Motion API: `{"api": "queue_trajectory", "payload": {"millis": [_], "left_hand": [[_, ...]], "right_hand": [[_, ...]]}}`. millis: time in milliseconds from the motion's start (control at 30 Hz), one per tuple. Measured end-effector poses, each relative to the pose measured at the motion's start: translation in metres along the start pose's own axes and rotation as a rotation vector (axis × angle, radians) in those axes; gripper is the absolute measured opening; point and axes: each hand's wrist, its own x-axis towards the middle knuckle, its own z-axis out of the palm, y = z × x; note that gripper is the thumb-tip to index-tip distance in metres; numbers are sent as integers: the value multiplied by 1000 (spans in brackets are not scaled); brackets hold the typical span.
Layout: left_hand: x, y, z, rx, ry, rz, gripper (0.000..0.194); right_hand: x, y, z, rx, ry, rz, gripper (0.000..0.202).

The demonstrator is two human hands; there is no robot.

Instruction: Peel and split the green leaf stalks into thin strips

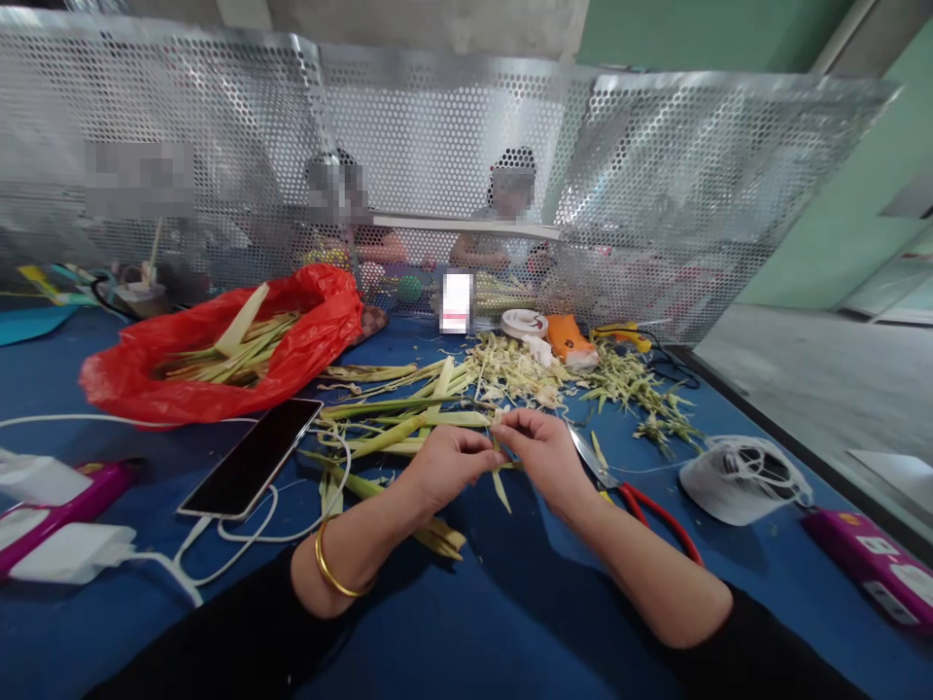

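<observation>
Both my hands meet over the middle of the table, thumbs and fingertips pinched together. A narrow pale green leaf strip hangs down between them. My left hand, with a gold bangle on its wrist, is closed on the strip from the left. From the right, my right hand pinches its upper part. The exact grip is partly hidden by the fingers. Long green leaf stalks lie just behind and left of my hands. Close to my right hand are scissors with red handles.
A red plastic bag of leaves stands left, beside a phone on a white cable. Pale shreds and green scraps are heaped behind. At right sits a white string spool. Perforated metal panels screen two people.
</observation>
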Motion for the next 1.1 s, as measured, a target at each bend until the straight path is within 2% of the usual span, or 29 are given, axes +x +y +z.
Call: {"api": "queue_trajectory", "payload": {"millis": [67,167,200,267,367,433,533,667,800,1100], "left_hand": [[1,-1,1,-97,81,-2,24],[3,-4,1,-321,178,-26,24],[4,-4,0,-389,186,-21,26],[6,-7,-1,-495,192,15,32],[8,-10,0,-606,206,72,35],[8,-10,2,-648,210,81,34],[5,-7,5,-664,227,62,30],[2,-1,6,-707,262,34,28],[2,-1,3,-753,271,11,30],[3,-2,2,-795,284,-10,29]], "right_hand": [[2,-5,-8,-195,96,-179,15],[-1,-19,-20,-427,323,-503,13],[-3,-23,-21,-460,335,-553,15],[-8,-25,-18,-463,221,-517,21],[-13,-16,-4,-355,-9,-264,21],[-13,-8,6,-234,-67,-128,18],[-12,0,15,-27,-106,-35,19],[-13,-4,14,73,-136,-43,18],[-15,-9,12,69,-181,-97,15],[-16,-11,11,-24,-193,-139,26]]}}
